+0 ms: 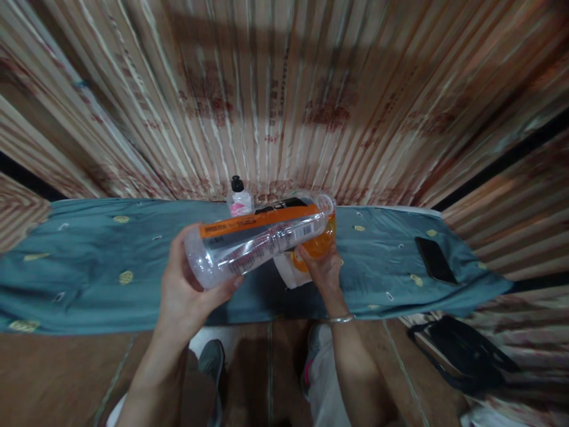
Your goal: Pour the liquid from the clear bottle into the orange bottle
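My left hand is wrapped round the base end of a clear plastic bottle with an orange and black label. The bottle lies tilted across the view, its neck up to the right. My right hand grips an orange and white container just below that neck. The bottle partly covers the container, so its full shape and whether the two touch cannot be made out. Behind the bottle stands a small clear bottle with a black cap and pink on its side.
A narrow table with a teal patterned cloth runs across the view. On its right lies a black phone. Behind hangs a striped curtain. A black bag sits below at the right.
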### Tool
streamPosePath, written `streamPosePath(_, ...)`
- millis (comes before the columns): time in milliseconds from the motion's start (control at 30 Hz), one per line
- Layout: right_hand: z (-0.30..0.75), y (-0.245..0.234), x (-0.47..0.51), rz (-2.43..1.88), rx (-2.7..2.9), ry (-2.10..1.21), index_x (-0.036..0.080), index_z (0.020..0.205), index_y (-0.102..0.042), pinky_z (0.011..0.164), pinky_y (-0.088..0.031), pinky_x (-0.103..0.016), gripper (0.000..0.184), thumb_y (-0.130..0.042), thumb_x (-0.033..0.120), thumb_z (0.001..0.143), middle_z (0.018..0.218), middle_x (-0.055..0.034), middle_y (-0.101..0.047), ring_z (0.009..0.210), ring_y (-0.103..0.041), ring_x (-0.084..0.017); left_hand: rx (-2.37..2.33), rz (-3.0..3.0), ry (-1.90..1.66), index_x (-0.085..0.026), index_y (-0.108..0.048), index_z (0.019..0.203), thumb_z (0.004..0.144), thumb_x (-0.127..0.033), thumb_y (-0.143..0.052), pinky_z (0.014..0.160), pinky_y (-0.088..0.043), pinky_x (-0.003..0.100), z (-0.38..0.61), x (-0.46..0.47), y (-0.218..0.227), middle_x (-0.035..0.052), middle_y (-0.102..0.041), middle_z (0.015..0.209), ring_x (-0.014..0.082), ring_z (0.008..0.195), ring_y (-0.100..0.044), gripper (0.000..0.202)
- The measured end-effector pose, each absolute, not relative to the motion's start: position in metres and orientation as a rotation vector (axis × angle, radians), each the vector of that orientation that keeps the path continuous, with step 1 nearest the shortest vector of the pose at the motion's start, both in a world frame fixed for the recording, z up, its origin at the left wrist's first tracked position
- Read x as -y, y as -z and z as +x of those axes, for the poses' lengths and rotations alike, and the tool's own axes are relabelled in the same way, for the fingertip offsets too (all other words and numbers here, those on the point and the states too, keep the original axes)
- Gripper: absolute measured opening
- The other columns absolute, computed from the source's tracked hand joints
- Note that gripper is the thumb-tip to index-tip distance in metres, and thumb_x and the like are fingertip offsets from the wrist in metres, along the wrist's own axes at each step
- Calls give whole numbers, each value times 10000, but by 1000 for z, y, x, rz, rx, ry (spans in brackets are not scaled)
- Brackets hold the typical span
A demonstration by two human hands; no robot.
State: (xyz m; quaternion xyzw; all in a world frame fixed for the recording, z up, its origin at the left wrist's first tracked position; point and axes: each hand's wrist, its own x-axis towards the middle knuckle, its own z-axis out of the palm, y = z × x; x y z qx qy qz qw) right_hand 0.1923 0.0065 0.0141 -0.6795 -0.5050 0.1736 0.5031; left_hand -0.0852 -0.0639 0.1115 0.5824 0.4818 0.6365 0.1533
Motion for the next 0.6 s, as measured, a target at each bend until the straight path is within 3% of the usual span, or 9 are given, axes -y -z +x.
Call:
streamPosePath(167,194,-16,-6,-1674,1223,-442,245,1464,-686,1060,-737,-656,754,-890,564,813,1286,-177,-915,1185,-896,-437,-1359,1535,-1835,-262,-788,1420,570,-586,-1132,928,-747,368,-85,64,-113,64,-891,1267,273,1119,-886,972)
streamPosePath(333,193,-23,-6,-1737,1226,-485,158,1555,-652,1149,-704,-603,855,-898,517,820,1361,-224,-890,1298,-874,-438,-1379,1529,-1821,-260,-785,1398,552,-603,-1130,893,-755,400,-85,65,-117,62,-882,1233,289,1081,-883,976)
streamPosePath(600,192,-9,-10,-1617,1298,-335,180,1485,-665,1049,-745,-643,734,-891,501,865,1308,-220,-902,1187,-899,-425,-1458,1539,-1802,-263,-806,1392,533,-587,-1126,950,-738,420,-88,65,-118,71,-879,1262,310,1130,-867,972)
